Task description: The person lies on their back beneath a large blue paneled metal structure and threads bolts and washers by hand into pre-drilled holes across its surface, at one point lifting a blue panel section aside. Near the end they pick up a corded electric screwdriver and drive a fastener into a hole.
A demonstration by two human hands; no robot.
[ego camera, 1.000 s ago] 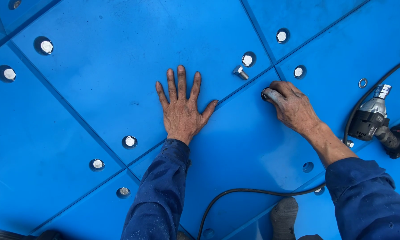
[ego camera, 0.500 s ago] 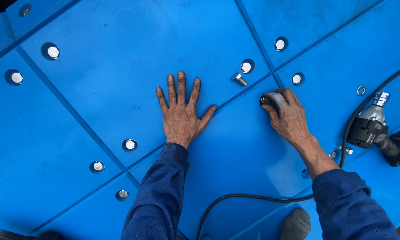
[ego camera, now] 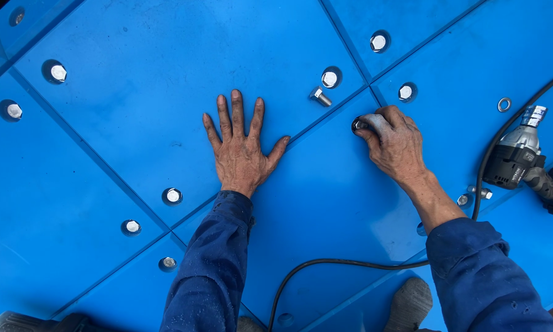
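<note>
Big blue panels (ego camera: 135,129) fill the whole view, meeting at straight seams (ego camera: 98,160). Even daylight falls on them, and the top left corner is dark.

The left hand (ego camera: 242,154) is laid flat on the panel (ego camera: 135,123), left of the right hand (ego camera: 393,144), whose fingertips are set over a hole at the seam. A loose bolt (ego camera: 320,96) lies between them, farther up. The impact wrench (ego camera: 516,154) is laid at the right, a washer (ego camera: 504,104) above it.
</note>
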